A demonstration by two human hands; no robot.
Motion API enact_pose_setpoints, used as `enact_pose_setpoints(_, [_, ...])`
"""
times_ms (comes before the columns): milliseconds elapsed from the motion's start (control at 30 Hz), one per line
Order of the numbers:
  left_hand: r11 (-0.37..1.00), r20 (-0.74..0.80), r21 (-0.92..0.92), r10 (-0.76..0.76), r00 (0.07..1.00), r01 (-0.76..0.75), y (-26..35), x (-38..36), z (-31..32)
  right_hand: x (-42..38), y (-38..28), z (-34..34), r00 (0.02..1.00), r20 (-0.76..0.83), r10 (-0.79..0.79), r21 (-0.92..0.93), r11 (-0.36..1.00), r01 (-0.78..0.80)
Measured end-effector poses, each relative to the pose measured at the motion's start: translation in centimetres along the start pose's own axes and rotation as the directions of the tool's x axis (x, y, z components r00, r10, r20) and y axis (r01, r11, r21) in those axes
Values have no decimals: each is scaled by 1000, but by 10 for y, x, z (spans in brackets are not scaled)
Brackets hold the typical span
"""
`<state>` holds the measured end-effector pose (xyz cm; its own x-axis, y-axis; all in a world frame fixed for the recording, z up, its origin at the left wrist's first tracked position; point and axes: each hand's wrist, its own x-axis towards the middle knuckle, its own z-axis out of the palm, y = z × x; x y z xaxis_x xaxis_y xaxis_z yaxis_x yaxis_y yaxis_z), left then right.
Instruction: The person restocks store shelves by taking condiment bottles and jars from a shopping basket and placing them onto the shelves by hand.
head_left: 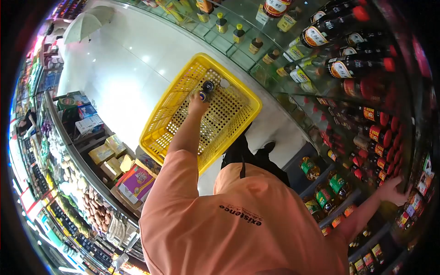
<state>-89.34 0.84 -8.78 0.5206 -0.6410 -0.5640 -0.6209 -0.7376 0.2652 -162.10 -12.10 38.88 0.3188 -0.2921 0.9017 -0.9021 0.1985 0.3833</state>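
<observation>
A yellow plastic basket (pixel 251 94) with perforated walls is in front of me at the middle of the head view. My left hand (pixel 198 105) reaches down into it, fingers closed on a small dark jar (pixel 202 96) with a round, blue-marked top. Right beside that jar is a second dark round container (pixel 208 86). A small pale piece (pixel 224 83) shows near the basket's far corner. Out to the right, my right hand (pixel 394 191) extends to the shelf, fingers apart, close to a row of labelled packages (pixel 415 201).
Glass shelves on the right carry dark red-capped bottles (pixel 341 68) and small yellow-capped bottles (pixel 238 33). Oil bottles (pixel 326 198) stand on low shelves by my right side. At left are boxes (pixel 135 183) and a produce display (pixel 94 206). A pale umbrella (pixel 82 27) lies farther off.
</observation>
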Motion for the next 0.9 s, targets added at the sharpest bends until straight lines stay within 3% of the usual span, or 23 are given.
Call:
enact_pose_setpoints(67, [995,132,-10,-100,986,102,8,15,-3,-6,11,11,996,-85,17,17,1000,-16])
enact_pose_setpoints(133, [993,153,17,-119,981,118,3,31,12,-8,16,14,999,-46,1,26,1000,0])
enact_pose_setpoints(200, [979,193,-16,-197,961,204,11,32,11,-6,16,18,988,-144,-64,1,998,65])
enact_pose_setpoints(300, [986,93,1,-169,981,169,-3,44,37,-5,10,17,991,-113,-74,-24,997,72])
enact_pose_setpoints(433, [978,163,131,-186,969,165,2,34,33,-5,13,13,995,-59,-86,-50,995,83])
enact_pose_setpoints(500, [978,88,196,-90,992,71,10,7,19,-7,14,22,993,-117,-5,201,979,29])
enact_pose_setpoints(533, [977,81,201,-90,993,72,15,-12,8,-8,14,19,993,-115,3,201,979,20])
enact_pose_setpoints(600, [995,33,95,23,999,-26,20,-52,-11,-11,9,11,999,-47,-6,-89,996,2])
enact_pose_setpoints(633, [989,-196,73,139,971,-127,7,-66,1,-8,11,16,992,-119,-42,-13,999,41])
enact_pose_setpoints(667, [989,-208,79,136,969,-122,2,-82,0,-7,11,19,992,-122,-28,-7,1000,27])
enact_pose_setpoints(733, [945,-262,-225,176,949,-238,-6,-114,-8,-7,10,21,981,-194,-31,-3,1000,30])
enact_pose_setpoints(767, [849,-289,-443,169,942,-288,-2,-137,-14,-11,12,23,975,-220,8,46,999,2])
enact_pose_setpoints(800, [850,-311,-437,165,936,-294,3,-157,-20,-13,14,24,973,-230,29,56,998,-16])
enact_pose_setpoints(867, [634,-452,-614,206,868,-470,13,-202,-31,-14,20,24,980,-196,35,106,994,-15])
enact_pose_setpoints(900, [605,-450,-657,165,878,-450,20,-228,-38,-11,21,24,974,-226,18,138,990,14])
